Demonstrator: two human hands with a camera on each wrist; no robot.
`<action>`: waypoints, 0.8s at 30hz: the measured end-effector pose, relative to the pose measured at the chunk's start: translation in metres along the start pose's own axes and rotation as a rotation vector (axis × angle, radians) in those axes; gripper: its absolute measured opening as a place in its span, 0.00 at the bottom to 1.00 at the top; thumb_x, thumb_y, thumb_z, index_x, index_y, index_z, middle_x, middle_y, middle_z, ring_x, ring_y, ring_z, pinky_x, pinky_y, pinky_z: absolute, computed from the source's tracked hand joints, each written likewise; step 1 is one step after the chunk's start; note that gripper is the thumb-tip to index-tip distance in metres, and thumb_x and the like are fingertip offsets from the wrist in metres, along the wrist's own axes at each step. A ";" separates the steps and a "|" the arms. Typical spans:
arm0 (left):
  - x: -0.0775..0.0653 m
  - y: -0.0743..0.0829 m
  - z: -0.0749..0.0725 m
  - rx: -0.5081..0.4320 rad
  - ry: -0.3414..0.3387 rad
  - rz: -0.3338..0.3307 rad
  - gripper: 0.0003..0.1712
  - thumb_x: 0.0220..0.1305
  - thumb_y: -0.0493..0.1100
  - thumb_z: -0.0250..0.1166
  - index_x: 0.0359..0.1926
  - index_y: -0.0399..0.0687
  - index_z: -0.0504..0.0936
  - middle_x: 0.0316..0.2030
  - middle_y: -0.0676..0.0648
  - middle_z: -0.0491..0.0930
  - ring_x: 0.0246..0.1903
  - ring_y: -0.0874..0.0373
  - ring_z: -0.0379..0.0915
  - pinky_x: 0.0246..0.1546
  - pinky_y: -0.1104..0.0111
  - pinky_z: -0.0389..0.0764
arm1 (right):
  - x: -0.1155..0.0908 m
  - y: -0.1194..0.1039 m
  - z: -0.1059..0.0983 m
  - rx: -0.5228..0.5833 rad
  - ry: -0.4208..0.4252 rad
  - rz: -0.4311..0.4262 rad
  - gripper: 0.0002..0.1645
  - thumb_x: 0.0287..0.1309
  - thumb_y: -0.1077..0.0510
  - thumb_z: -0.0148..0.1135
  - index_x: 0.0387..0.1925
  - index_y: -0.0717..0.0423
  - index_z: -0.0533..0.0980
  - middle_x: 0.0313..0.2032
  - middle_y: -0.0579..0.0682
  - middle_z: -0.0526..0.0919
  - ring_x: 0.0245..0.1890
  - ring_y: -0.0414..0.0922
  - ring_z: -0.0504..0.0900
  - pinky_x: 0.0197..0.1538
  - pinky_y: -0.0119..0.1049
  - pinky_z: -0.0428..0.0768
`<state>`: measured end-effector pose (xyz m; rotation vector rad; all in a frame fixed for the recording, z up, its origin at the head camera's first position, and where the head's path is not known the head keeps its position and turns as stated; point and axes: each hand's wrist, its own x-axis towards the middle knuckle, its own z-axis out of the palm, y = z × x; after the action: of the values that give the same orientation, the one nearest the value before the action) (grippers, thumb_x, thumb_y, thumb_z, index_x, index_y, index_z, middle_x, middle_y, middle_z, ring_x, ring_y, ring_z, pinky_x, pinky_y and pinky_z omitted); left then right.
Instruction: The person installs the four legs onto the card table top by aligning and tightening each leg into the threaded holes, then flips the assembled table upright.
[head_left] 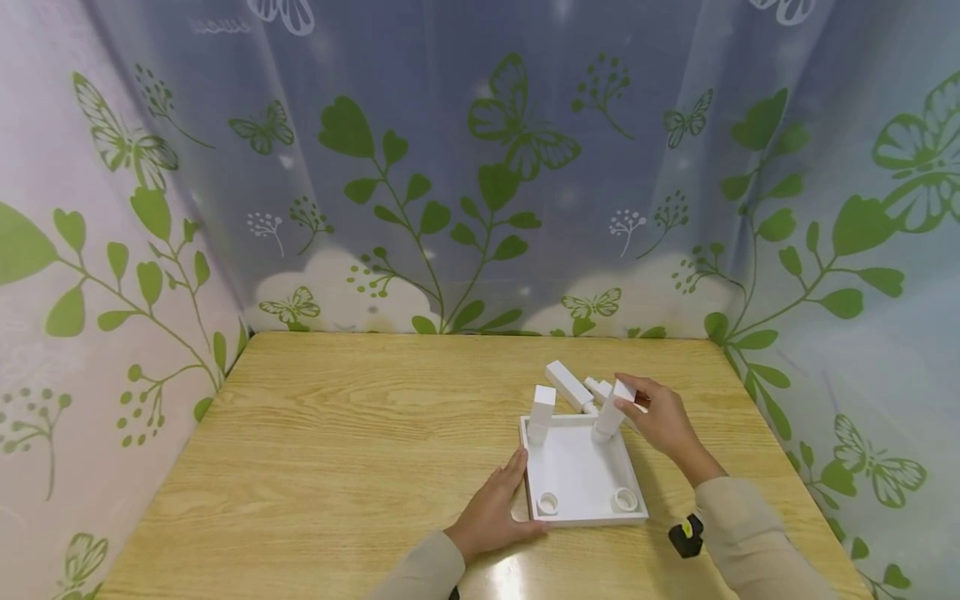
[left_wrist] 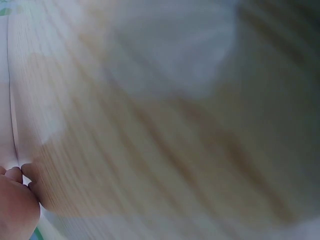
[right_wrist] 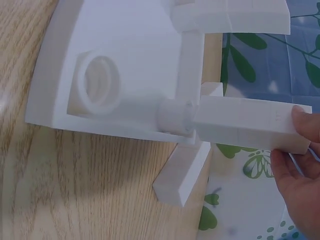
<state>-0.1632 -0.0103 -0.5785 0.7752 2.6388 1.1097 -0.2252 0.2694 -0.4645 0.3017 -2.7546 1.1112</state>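
Note:
A white square tabletop (head_left: 577,471) with a raised rim lies underside up on the table. My right hand (head_left: 663,417) pinches the upper end of a white square table leg (right_wrist: 245,122) between thumb and fingers. That leg's round lower end meets the ring socket at the far right corner, and the leg leans slightly. Another leg (head_left: 542,412) stands upright at the far left corner. Round threaded sockets (head_left: 548,503) show at both near corners. My left hand (head_left: 491,508) rests against the left rim, its fingers extended along the side and its thumb by the near edge.
Just behind the tabletop lie two loose white legs (head_left: 568,385) with narrower round ends. A black object (head_left: 686,536) with a yellow spot is by the right sleeve. Patterned curtains (head_left: 450,208) hang around the wooden table (head_left: 337,442) at its back and sides.

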 end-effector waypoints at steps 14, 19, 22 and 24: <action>0.001 -0.003 0.002 0.004 -0.007 -0.005 0.65 0.50 0.69 0.67 0.75 0.42 0.43 0.75 0.46 0.43 0.72 0.51 0.47 0.72 0.53 0.49 | 0.003 -0.002 -0.017 -0.026 -0.150 -0.078 0.28 0.59 0.68 0.61 0.61 0.69 0.69 0.58 0.69 0.73 0.54 0.64 0.75 0.54 0.53 0.79; 0.002 -0.005 0.004 0.006 -0.013 -0.006 0.65 0.51 0.70 0.66 0.75 0.43 0.42 0.75 0.46 0.42 0.72 0.51 0.47 0.72 0.53 0.49 | 0.006 -0.002 -0.022 -0.022 -0.174 -0.083 0.27 0.58 0.68 0.63 0.59 0.70 0.71 0.55 0.69 0.76 0.52 0.63 0.78 0.52 0.51 0.80; 0.002 -0.004 0.004 0.005 -0.014 -0.010 0.65 0.50 0.69 0.67 0.75 0.43 0.42 0.75 0.47 0.42 0.72 0.50 0.47 0.72 0.53 0.49 | 0.006 -0.002 -0.022 -0.039 -0.143 -0.062 0.26 0.58 0.65 0.64 0.58 0.68 0.72 0.53 0.68 0.78 0.48 0.62 0.80 0.48 0.50 0.83; 0.002 -0.002 0.003 0.006 -0.014 -0.010 0.65 0.51 0.69 0.67 0.75 0.43 0.42 0.75 0.46 0.42 0.72 0.50 0.47 0.72 0.53 0.49 | 0.007 -0.002 -0.021 -0.047 -0.125 -0.047 0.26 0.59 0.63 0.64 0.58 0.67 0.73 0.53 0.68 0.78 0.47 0.62 0.82 0.47 0.49 0.84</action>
<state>-0.1645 -0.0088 -0.5825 0.7670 2.6327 1.0901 -0.2296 0.2812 -0.4468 0.4420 -2.8612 1.0486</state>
